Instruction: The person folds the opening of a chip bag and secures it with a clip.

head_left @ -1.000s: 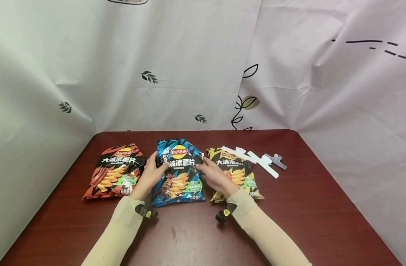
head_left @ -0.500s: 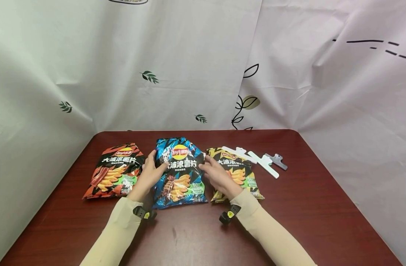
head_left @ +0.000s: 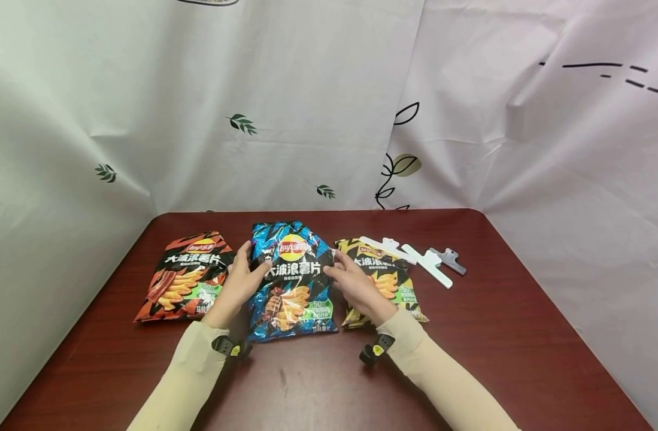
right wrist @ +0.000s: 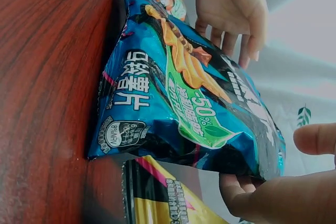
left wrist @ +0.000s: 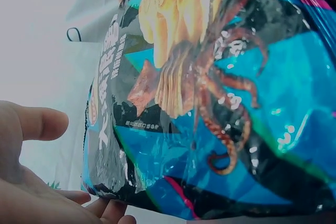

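Observation:
A blue Lay's chip bag is at the middle of the table, its printed front facing up. My left hand is at its left edge, and my right hand at its right edge. In the left wrist view the thumb is straight and apart from the bag, while fingertips touch its edge. Seen from the right wrist, the other thumb also stands off the bag, and the fingers reach beneath the edge, partly hidden. Whether the bag's top end is raised cannot be told.
An orange-red chip bag lies left of the blue one. To the right is a yellow chip bag, partly behind my right hand. A white clip lies across its top; another white clip and a grey clip lie beside it.
The blue bag has shifted slightly right and towards me. My hands have moved a little farther apart, the left one leftward and the right one rightward. The other bags and clips stay put.

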### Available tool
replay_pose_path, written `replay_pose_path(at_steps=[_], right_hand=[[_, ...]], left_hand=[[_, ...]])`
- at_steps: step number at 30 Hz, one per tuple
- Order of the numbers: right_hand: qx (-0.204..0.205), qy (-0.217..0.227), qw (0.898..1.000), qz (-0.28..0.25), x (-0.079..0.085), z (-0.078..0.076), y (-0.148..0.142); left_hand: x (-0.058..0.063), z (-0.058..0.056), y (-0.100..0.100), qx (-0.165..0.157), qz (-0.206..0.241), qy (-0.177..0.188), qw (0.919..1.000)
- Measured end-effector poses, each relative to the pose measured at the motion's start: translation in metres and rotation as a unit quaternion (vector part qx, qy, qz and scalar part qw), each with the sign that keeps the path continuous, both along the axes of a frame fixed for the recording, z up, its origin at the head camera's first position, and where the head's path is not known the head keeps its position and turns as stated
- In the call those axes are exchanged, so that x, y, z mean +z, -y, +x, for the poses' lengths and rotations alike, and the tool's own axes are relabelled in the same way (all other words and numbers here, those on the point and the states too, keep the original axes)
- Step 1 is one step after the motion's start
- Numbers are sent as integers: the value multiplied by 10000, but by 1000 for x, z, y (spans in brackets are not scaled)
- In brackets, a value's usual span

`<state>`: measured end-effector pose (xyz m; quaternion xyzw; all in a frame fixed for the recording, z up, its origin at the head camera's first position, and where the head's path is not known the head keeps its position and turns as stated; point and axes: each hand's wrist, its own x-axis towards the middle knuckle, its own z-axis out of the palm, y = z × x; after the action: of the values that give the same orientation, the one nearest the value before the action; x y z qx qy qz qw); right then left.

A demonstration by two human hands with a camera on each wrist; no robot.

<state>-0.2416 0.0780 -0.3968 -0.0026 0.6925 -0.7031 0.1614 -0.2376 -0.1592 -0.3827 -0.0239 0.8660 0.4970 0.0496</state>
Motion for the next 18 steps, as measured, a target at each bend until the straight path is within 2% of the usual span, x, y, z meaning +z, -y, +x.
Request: replay_pose_path(at_steps=[11, 18], right_hand=[[-167, -284, 9994, 129, 1, 3, -3], [-104, -525, 9985, -135, -1, 4, -5]], left_hand=[[0, 3, 2, -7, 226, -113, 9997], [0, 4, 2, 59, 370, -166, 9992]])
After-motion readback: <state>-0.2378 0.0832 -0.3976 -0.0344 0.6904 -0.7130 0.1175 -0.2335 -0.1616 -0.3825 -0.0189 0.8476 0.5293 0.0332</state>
